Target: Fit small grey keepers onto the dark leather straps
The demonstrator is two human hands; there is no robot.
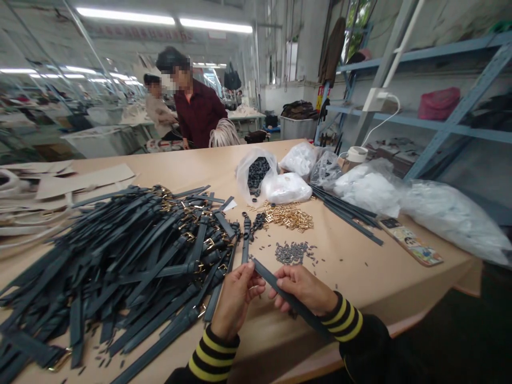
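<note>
A dark strap (294,303) runs from between my hands down toward the table's front edge. My right hand (302,290) grips it along its length, thumb on top. At the strap's far end, my left hand (239,293) pinches with thumb and fingers; whether a small part is also between them I cannot make out. Just beyond my fingertips lies another strap (245,241) with loops on it. To the left spreads a large heap of dark straps with gold buckles (140,261). Ahead are small dark grey pieces (291,253) and a pile of gold buckles (290,216).
An open plastic bag of black loops (258,173) stands at the back, beside other white bags (286,188). Long dark strips (346,210) and a patterned phone case (412,242) lie at right. Pale strips (84,180) cover the far left. Two people stand beyond the table.
</note>
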